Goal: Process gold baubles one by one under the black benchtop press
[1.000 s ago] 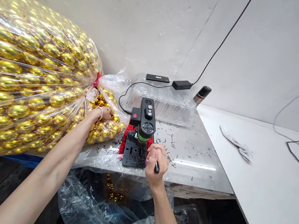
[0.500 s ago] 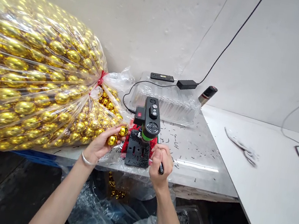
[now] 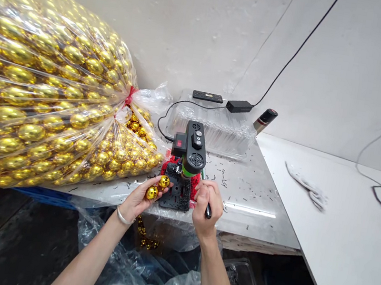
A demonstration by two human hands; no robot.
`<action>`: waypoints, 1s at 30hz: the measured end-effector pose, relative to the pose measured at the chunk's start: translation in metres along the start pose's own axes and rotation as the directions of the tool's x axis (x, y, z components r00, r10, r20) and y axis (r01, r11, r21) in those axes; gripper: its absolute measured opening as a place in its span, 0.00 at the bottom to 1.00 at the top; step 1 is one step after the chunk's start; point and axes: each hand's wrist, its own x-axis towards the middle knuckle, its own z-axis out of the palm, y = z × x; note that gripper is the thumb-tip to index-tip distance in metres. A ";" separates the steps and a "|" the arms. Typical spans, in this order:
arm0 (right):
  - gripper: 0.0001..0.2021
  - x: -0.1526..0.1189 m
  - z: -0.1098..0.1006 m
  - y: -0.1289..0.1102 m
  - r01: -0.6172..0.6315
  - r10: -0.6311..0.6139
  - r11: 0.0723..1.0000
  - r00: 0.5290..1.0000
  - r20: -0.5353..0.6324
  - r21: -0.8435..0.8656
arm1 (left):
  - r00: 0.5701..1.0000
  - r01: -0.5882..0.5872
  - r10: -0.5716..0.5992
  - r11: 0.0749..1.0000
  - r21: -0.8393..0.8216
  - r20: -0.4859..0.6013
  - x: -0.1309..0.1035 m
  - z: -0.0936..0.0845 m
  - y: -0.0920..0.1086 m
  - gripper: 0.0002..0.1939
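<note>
Two shiny gold balls (image 3: 152,192) are held in the fingers of my left hand (image 3: 137,200), just left of a small black machine (image 3: 194,149). The machine has round vents on top, a green ring below its head and a black base plate (image 3: 174,201). My right hand (image 3: 208,208) is wrapped round a black-ended handle (image 3: 208,211) at the machine's right side. Red material (image 3: 195,187) with dark bits shows around the base. At left, a large clear bag (image 3: 57,92) full of gold balls is tied with a red tie (image 3: 131,95).
Behind the machine stands a clear plastic tray (image 3: 214,129) bearing a black adapter (image 3: 239,106) and a flat black remote-like object (image 3: 207,96). A dark canister (image 3: 265,120) leans by the wall. Black scraps litter the metal tabletop (image 3: 257,196). Clear plastic sheeting (image 3: 155,272) hangs below the edge.
My left hand has moved right with the two gold balls, closer to the base plate. My right hand stays on the handle, with little visible movement.
</note>
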 end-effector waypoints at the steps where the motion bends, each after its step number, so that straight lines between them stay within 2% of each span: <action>1: 0.14 0.000 0.000 0.000 -0.005 0.005 1.000 1.000 0.001 0.004 | 1.000 -0.002 0.001 1.000 -0.015 -0.017 0.001 0.001 0.000 0.07; 4: 0.13 0.002 -0.001 -0.001 -0.018 0.018 1.000 1.000 0.005 0.018 | 0.999 -0.042 0.041 0.999 -0.015 -0.006 0.002 0.003 -0.001 0.11; 7: 0.14 0.005 -0.003 -0.003 -0.047 0.046 0.999 0.999 0.013 0.019 | 0.995 -0.095 0.091 0.990 0.105 0.047 0.002 0.003 -0.004 0.17; 9: 0.14 0.007 -0.004 -0.005 -0.064 0.064 0.998 0.998 0.013 0.013 | 0.990 -0.138 0.133 0.971 0.196 0.042 0.003 0.003 -0.005 0.19; 14: 0.15 0.015 -0.004 -0.011 -0.104 0.104 0.994 0.995 0.013 0.025 | 0.960 -0.271 0.276 0.896 0.350 0.037 0.011 0.005 -0.014 0.23; 17: 0.15 0.019 -0.005 -0.013 -0.125 0.124 0.992 0.992 0.011 0.031 | 0.930 -0.352 0.359 0.816 0.459 0.075 0.019 0.008 -0.021 0.22; 19: 0.15 0.020 -0.005 -0.013 -0.122 0.122 0.992 0.993 0.010 0.035 | 0.894 -0.424 0.427 0.716 0.555 0.132 0.021 0.012 -0.024 0.19; 21: 0.15 0.020 -0.005 -0.013 -0.111 0.111 0.993 0.994 0.012 0.027 | 0.851 -0.475 0.486 0.552 0.685 0.199 0.021 0.015 -0.024 0.16; 24: 0.14 0.018 -0.006 -0.012 -0.094 0.094 0.996 0.995 0.023 0.007 | 0.817 -0.437 0.510 0.241 0.867 0.270 0.018 0.019 -0.023 0.15; 26: 0.14 0.017 -0.007 -0.011 -0.083 0.083 0.997 0.996 0.034 0.002 | 0.812 -0.386 0.505 0.089 0.918 0.292 0.017 0.022 -0.021 0.16; 28: 0.14 0.016 -0.007 -0.010 -0.074 0.074 0.997 0.996 0.045 0.003 | 0.808 -0.360 0.501 0.004 0.933 0.309 0.017 0.023 -0.021 0.17; 30: 0.13 0.014 -0.008 -0.010 -0.067 0.067 0.998 0.996 0.052 0.002 | 0.801 -0.357 0.501 -0.040 0.933 0.328 0.019 0.023 -0.022 0.18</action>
